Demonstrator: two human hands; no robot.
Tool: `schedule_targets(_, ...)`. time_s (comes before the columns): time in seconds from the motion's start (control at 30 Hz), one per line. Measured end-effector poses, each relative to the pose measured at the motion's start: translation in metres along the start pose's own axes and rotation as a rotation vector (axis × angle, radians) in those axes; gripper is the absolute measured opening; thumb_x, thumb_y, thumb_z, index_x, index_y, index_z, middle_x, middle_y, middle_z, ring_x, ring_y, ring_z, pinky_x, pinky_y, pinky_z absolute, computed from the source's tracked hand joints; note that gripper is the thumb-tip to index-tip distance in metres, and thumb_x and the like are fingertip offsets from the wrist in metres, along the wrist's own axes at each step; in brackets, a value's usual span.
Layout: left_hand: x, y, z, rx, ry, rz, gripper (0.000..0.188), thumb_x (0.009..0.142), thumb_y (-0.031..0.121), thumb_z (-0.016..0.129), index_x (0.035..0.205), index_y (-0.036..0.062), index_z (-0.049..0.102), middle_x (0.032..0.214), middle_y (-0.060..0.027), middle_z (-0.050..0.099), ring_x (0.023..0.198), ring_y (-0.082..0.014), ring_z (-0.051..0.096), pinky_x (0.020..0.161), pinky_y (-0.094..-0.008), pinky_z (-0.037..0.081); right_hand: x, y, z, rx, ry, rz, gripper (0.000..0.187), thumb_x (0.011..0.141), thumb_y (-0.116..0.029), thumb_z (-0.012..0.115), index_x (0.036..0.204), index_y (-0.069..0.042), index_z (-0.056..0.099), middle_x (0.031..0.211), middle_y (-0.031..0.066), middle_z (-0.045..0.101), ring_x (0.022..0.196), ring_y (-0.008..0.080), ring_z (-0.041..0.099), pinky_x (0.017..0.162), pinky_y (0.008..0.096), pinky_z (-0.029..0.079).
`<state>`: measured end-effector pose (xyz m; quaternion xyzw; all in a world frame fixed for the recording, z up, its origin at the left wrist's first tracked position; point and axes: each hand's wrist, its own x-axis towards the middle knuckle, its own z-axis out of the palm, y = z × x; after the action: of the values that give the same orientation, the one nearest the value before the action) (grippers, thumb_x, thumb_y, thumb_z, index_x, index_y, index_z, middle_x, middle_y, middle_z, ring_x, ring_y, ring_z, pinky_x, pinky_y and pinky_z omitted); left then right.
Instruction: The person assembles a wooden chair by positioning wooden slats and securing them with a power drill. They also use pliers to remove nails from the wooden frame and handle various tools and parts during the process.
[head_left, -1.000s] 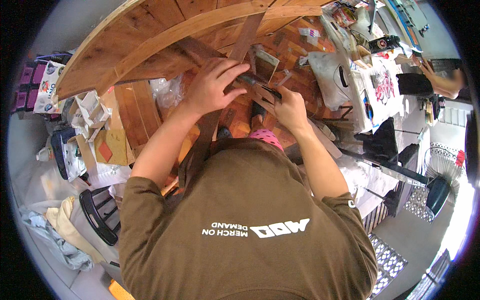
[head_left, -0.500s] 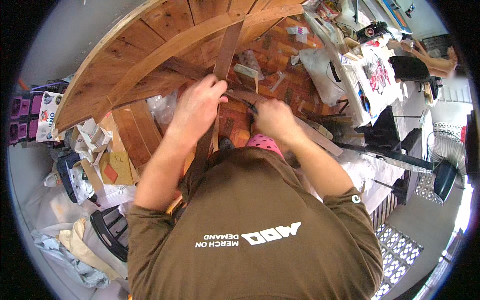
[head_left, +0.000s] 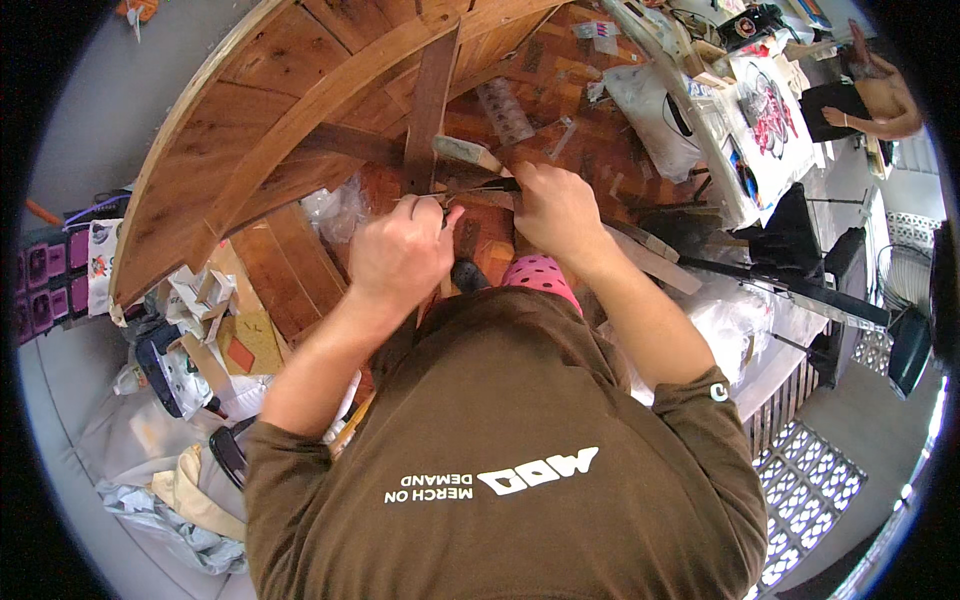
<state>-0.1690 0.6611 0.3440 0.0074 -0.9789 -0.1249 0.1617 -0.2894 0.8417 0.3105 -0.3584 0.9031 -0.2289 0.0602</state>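
My right hand is closed around a slim dark tool whose thin end points left; its exact kind is unclear. Fingers curled in a pinch, my left hand is just below the lower end of a dark wooden bar; what it grips is hidden. That bar crosses the underside of a large rounded plank panel, along which a curved wooden strip runs. Behind the tool, between my hands, a pale-ended wood block shows.
Wooden boards and small cartons lie at left. A cluttered white table stands at right, beside a white bag. A dark metal stand and a fan are farther right. Another person is at the far right.
My left hand has moved down, off the dark bar's middle to below its end. My right hand has risen slightly with the tool. The view has shifted, and the other person has changed posture.
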Motion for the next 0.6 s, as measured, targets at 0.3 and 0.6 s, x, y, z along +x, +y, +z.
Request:
schedule_targets(0.3,0.020,0.001,0.005,-0.266,0.047,-0.119,0.026,0.086,0.009,0.066,0.103,0.0003,0.049,0.090,-0.0228,0.060,0.083,-0.0424,0.062,0.067,-0.0477,0.050,-0.026,-0.033,0.051,0.325,-0.348,0.372,0.050,0.094,-0.043,0.057,0.100,0.005,0.066,0.091,0.0311,0.068,0.095,0.0452,0.067,0.083,0.0529,0.053)
schedule_targets(0.6,0.019,0.016,0.002,-0.328,-0.010,-0.541,0.020,0.091,0.019,0.066,0.086,-0.0006,0.066,0.065,-0.0156,0.065,0.062,-0.0310,0.067,0.059,-0.0366,0.051,-0.034,-0.022,0.024,0.443,-0.425,0.242,0.050,0.091,-0.042,0.062,0.106,0.006,0.063,0.098,0.0305,0.067,0.099,0.0471,0.063,0.087,0.0514,0.050)
